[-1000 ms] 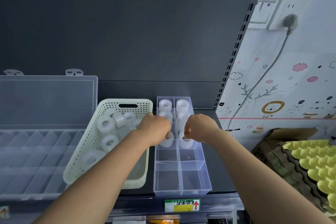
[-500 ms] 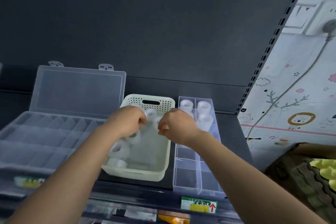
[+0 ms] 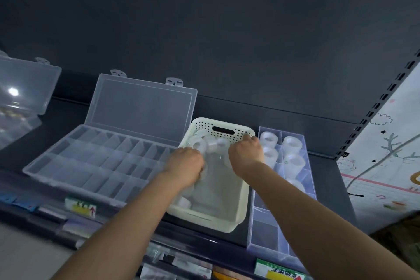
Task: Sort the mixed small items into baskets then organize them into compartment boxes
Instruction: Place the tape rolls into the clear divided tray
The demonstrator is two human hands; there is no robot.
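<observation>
Sorting into baskets looks done. Judged now at filling the narrow compartment box [image 3: 268, 245] from the cream basket [image 3: 227, 225], both on a dark shelf [image 3: 329, 188].

Found clear tape rolls [image 3: 200, 146] heaped at the basket's far end, a few more along its left wall. Others standing on end in the far cells of the narrow box.

Left hand [image 3: 185, 167] down inside the basket at left, fingers curled over rolls. Hold hidden under the back of the hand, so cannot tell. Right hand [image 3: 246, 154] at the far right corner of the basket, fingers bent downward. Likewise cannot tell.

Handling, as a guess: light, rigid rings, smooth and slick outside, prone to rolling and wedging against neighbours. Best pinched through the core hole with thumb on the outer face, or spanned across the flat sides. Set down on end to match those already placed.

Just left of the basket, a large hinged compartment box [image 3: 102, 161], lid up.
</observation>
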